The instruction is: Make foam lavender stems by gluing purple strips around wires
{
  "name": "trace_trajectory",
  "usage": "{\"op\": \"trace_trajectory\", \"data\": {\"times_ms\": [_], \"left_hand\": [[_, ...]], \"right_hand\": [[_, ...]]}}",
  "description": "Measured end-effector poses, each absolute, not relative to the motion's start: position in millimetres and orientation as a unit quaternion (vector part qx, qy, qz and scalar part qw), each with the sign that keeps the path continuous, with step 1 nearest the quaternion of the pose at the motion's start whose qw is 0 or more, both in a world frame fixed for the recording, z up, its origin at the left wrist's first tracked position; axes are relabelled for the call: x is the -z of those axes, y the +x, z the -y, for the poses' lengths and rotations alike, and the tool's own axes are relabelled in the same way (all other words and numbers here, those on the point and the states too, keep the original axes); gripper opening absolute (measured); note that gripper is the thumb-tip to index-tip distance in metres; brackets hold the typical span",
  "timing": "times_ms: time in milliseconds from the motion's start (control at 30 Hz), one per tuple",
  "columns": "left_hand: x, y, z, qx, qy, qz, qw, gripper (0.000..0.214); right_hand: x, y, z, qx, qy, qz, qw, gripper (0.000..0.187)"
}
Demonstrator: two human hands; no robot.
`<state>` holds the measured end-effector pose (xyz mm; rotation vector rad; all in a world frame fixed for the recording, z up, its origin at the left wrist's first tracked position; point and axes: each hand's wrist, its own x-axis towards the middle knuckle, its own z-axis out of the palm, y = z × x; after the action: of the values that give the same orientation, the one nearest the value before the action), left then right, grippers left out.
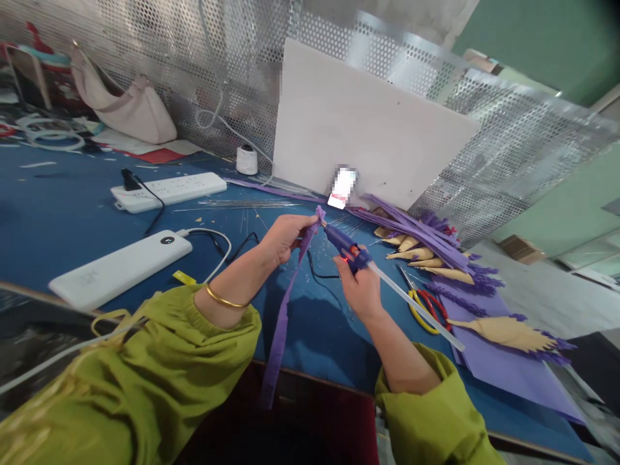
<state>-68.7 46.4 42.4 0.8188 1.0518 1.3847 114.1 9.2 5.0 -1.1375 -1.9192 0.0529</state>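
Note:
Between its fingertips my left hand (289, 236) pinches a purple paper strip (281, 316), whose long end hangs down past the table's front edge. The strip's upper end is bunched into a small frilled tip. Wrapped around a blue hot glue gun (345, 247), my right hand (359, 284) keeps its nozzle at the strip, close by the left fingertips. A long pale glue stick (416, 307) sticks out of the gun's back. Scissors (426, 309) with red and yellow handles lie to the right of my right hand.
A white power strip (169, 192) and a white power bank (121, 268) lie at left. Thin wires, a thread spool (247, 160) and a lit phone (343, 186) are at the back. Purple paper sheets (513, 368) and tan-wrapped purple flowers (508, 332) lie at right.

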Motion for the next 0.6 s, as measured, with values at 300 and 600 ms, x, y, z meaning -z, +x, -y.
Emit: {"op": "trace_trajectory", "data": {"times_ms": [300, 600], "left_hand": [[-41.6, -69.0, -47.0, -0.588, 0.367, -0.446, 0.566, 0.016], [-45.0, -68.1, -44.5, -0.590, 0.355, -0.445, 0.573, 0.013]], "right_hand": [[-5.0, 112.2, -7.8, 0.032, -0.461, 0.773, 0.434, 0.042], [-5.6, 111.7, -7.5, 0.044, -0.461, 0.775, 0.431, 0.047]]}}
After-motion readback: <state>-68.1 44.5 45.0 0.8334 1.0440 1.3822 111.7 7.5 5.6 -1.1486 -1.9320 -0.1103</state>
